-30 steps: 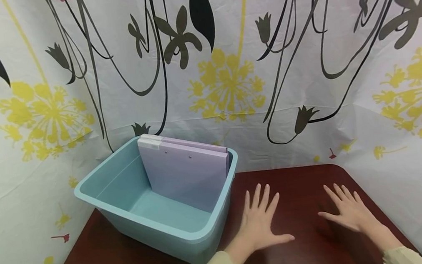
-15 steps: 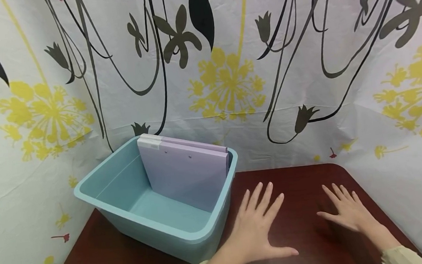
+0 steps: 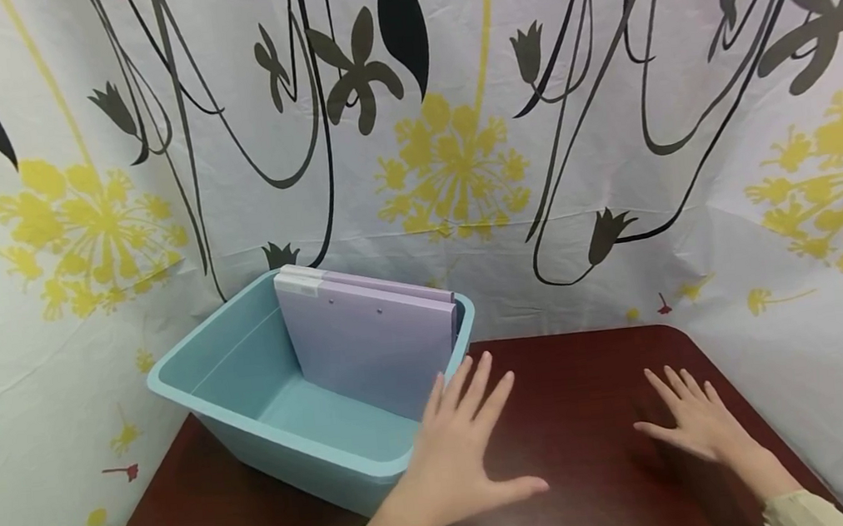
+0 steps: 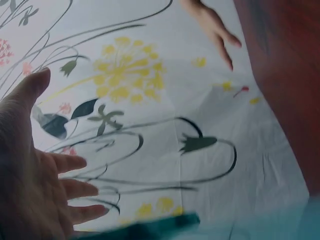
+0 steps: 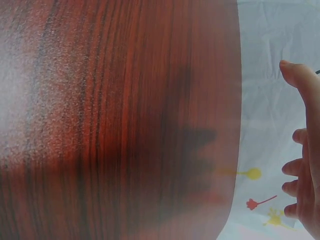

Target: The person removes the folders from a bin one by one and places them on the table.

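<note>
In the head view a light blue plastic tub point(image 3: 287, 450) stands on the left of the table. Two flat lilac folders or boxes point(image 3: 368, 334) lean upright inside it, against its back wall. My left hand point(image 3: 446, 461) hovers at the tub's right front corner, fingers spread and holding nothing; it overlaps the rim, and whether it touches cannot be told. The left wrist view shows the same hand point(image 4: 40, 185) with a blurred strip of the tub along the bottom. My right hand point(image 3: 695, 423) is over the table's right side, fingers spread, with nothing in it.
The dark red wood-grain table point(image 3: 578, 416) reaches back to a white curtain point(image 3: 507, 289) printed with flowers, which surrounds it behind and on both sides. In the right wrist view the table's edge point(image 5: 239, 100) runs beside the right hand.
My left hand first came a little nearer, then moved left to the tub's front corner, with its fingers still spread. The right hand, tub and folders have stayed in place.
</note>
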Tool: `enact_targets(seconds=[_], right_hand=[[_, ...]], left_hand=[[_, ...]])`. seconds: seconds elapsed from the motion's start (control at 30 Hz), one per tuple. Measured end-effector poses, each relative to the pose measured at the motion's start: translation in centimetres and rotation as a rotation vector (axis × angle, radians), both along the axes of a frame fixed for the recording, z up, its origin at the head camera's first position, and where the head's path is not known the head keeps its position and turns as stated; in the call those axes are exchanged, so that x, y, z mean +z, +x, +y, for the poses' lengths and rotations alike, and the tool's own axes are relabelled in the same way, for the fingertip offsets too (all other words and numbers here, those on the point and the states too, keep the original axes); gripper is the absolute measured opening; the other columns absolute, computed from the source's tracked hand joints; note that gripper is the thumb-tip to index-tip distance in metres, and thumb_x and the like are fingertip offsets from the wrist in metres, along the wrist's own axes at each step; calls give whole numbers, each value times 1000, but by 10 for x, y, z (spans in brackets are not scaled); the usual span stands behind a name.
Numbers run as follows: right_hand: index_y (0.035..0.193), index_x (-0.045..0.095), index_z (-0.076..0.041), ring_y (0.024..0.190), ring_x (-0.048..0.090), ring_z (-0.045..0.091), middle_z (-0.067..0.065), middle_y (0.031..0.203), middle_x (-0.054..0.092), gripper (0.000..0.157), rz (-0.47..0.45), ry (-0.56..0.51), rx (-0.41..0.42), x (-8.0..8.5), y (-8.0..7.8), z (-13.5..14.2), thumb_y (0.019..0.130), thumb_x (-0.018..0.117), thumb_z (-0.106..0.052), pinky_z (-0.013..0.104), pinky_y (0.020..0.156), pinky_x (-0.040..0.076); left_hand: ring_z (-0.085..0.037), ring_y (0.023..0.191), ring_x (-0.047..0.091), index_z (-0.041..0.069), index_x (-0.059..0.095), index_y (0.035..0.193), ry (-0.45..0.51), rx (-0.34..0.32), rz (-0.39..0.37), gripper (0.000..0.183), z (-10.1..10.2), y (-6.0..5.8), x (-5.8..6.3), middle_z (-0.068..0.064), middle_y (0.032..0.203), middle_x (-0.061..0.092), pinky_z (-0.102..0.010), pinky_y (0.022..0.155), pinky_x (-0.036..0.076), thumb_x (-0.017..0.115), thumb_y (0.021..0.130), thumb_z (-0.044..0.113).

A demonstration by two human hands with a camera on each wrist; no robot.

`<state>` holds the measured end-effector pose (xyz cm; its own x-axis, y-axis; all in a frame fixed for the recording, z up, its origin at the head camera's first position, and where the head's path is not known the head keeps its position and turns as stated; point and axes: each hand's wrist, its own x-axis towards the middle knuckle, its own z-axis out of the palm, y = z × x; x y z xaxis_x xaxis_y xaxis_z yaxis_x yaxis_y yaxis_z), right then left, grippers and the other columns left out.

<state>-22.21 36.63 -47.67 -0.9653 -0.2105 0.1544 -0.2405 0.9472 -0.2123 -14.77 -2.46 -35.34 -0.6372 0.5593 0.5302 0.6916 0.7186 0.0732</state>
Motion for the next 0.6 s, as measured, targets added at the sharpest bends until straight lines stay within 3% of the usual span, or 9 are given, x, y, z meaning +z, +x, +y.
enact_targets(seconds=[0.1,0.37,0.6], right_hand=[[144,17,-4,123,18,55,38,138,21,91,-8,8,-2,-1,0,0,80,56,-55,67,95,8],[143,19,-2,123,20,55,38,137,22,91,3,19,1,0,0,-1,79,56,-56,67,95,10],[143,21,-2,122,20,56,39,136,23,91,-2,21,0,-2,-1,-1,79,57,-56,67,94,10]], left_hand=[[-28,137,13,20,22,145,-25,19,-28,97,-17,2,5,-4,152,9,-51,105,20,54,69,72],[-32,136,14,15,28,143,21,66,-45,93,-65,2,6,-10,150,18,-56,103,19,47,73,73],[-33,136,16,11,32,141,18,113,-18,96,-101,1,4,-13,148,24,-56,102,21,60,69,67]])
